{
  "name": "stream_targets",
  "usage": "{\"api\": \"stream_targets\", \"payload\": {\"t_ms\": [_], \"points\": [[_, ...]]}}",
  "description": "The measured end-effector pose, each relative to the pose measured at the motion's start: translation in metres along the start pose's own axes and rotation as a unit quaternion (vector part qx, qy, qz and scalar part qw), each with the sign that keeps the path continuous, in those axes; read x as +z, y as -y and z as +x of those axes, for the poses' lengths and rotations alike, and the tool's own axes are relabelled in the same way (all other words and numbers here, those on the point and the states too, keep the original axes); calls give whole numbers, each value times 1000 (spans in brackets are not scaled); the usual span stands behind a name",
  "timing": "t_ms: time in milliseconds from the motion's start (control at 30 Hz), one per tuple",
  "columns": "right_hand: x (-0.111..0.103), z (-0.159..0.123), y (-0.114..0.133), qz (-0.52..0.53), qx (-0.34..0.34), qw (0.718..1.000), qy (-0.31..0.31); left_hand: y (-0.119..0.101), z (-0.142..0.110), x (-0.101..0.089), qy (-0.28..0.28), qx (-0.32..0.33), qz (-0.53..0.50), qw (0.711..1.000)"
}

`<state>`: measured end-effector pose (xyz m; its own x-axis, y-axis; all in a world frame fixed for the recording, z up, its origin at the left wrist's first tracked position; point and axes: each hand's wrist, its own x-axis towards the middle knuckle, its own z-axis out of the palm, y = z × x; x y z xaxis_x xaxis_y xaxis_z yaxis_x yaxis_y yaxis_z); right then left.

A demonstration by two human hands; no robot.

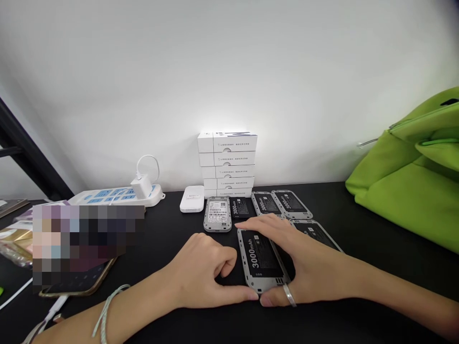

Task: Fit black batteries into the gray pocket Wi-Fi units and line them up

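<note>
My right hand (297, 260) is shut over a grey-framed unit with a black 3000mAh battery (260, 253), which lies flat on the black table (358, 306). Its fingers cross the top of the unit and its thumb reaches the lower edge. My left hand (202, 270) rests beside it with curled fingers, its thumb touching the unit's lower corner. Just beyond lie a labelled grey unit (217, 215), a loose black 3000mAh battery (242, 207), and several more grey-framed units (266, 203). My right hand hides part of one (315, 233).
A stack of white boxes (227, 165) stands against the white wall, beside a small white box (191, 198). A power strip (116, 196) holds a white charger (141, 186). A phone (79, 282) lies at left, partly blurred out. A green bag (405, 167) fills the right side.
</note>
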<state>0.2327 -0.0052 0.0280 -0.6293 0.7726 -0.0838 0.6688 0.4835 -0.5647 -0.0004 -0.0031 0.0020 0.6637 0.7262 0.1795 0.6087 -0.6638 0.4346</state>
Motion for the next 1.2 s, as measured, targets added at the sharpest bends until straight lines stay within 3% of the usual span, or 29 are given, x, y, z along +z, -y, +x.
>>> {"api": "stream_targets", "payload": {"t_ms": [133, 467, 967, 1200], "points": [[-5, -2, -1, 24, 7, 1000, 8, 1, 0, 0, 2, 4, -9, 1000], [-29, -13, -14, -85, 74, 991, 68, 3, 0, 1, 2, 3, -5, 1000], [-34, -21, -15, -91, 47, 995, 14, 3, 0, 0, 1, 12, -5, 1000], [-23, 2, -5, -51, 2, 999, -13, 3, 1, 1, -9, 25, -14, 1000]]}}
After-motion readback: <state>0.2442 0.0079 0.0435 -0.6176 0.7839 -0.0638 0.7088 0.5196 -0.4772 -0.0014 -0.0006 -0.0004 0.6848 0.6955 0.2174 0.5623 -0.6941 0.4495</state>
